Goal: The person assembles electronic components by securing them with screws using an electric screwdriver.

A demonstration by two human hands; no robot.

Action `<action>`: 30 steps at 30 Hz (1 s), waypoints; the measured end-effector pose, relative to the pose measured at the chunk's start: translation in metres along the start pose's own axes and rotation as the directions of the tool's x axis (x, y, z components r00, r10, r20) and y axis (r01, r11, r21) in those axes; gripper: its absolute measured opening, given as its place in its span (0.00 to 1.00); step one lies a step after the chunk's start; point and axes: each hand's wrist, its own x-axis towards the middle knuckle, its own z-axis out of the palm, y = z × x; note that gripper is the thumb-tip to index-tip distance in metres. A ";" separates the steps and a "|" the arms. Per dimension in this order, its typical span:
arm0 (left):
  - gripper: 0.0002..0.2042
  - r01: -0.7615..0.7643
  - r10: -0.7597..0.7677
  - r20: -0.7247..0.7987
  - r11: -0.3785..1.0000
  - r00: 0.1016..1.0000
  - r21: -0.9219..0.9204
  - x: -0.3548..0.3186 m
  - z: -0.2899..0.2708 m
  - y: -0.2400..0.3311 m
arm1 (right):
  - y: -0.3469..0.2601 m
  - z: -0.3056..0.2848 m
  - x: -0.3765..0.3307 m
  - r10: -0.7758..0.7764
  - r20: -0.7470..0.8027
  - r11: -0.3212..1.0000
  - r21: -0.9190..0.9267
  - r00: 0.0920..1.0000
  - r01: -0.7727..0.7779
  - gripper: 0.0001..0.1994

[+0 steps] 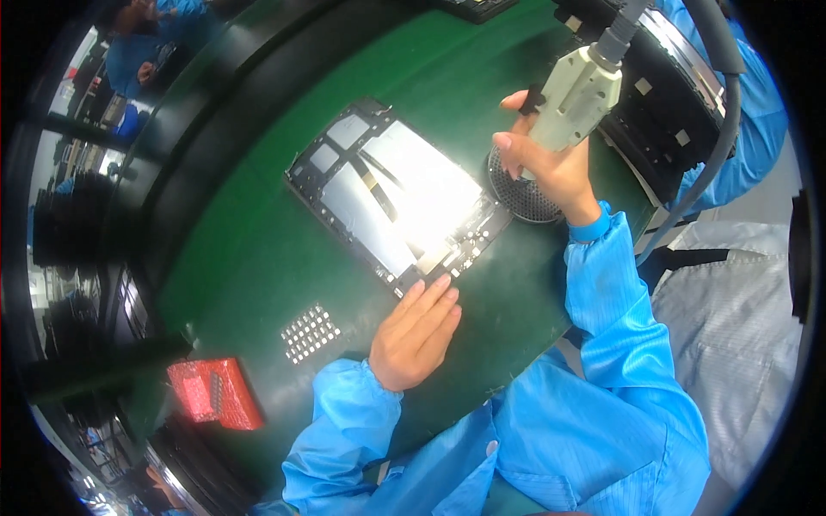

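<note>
Head view: there lay the opened flat device (417, 159), flat on the green table (258, 224), probably light, stiff and slick, its bare innards fragile, best gripped by the rim; right there sat the left hand (415, 337), fingers straight, nearly together, while the right hand (555, 169) curled around a pale handheld tool (575, 96).

A green-topped workbench (258, 232) is carrying an opened tablet-like device (354, 202), which is lying flat and slanted, its silvery panels facing up. A round black perforated dish (521, 200) is sitting just beside its right edge. Small pale components (311, 334) are lying in tight rows nearer the wearer, and a red bubble-wrap-like packet (237, 397) is resting farther left, near the bench's edge.
</note>
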 end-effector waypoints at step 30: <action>0.11 0.094 -0.076 -0.241 0.994 0.968 0.063 -0.011 0.012 -0.002 | -0.021 0.138 -0.034 0.040 0.391 0.974 0.190 0.919 -0.123 0.20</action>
